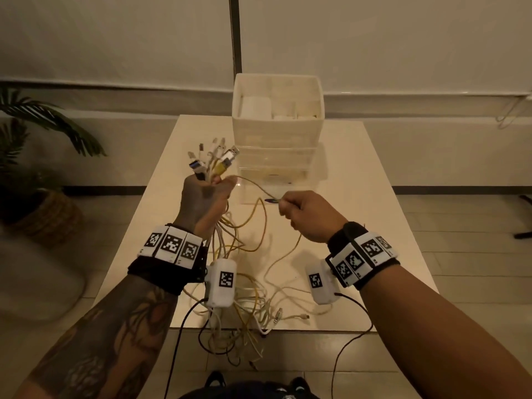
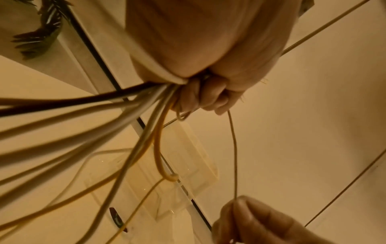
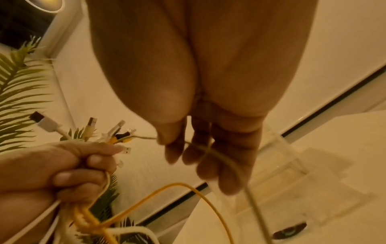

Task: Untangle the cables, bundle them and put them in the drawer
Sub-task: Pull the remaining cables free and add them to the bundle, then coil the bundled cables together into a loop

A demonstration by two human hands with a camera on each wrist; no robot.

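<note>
My left hand [image 1: 205, 197] is raised over the table and grips a bunch of cables [image 1: 211, 161] just below their plugs, which fan out above the fist. In the left wrist view the cables [image 2: 117, 115] stream out under the curled left fingers [image 2: 208, 97]. My right hand [image 1: 302, 210] pinches one thin yellowish cable [image 1: 253, 184] that runs to the left fist; the right fingers [image 3: 183, 153] curl round it [image 3: 227, 158]. The loose ends lie tangled [image 1: 247, 298] on the table and hang over its near edge. A clear drawer [image 1: 259, 188] stands pulled out of the white drawer unit [image 1: 277, 133].
The cream table [image 1: 374, 197] runs away from me with the drawer unit at its far end. A small dark object [image 1: 271, 200] lies near the drawer. A potted plant [image 1: 37, 156] stands on the floor at the left. Black wrist-camera leads [image 1: 342, 349] hang below my arms.
</note>
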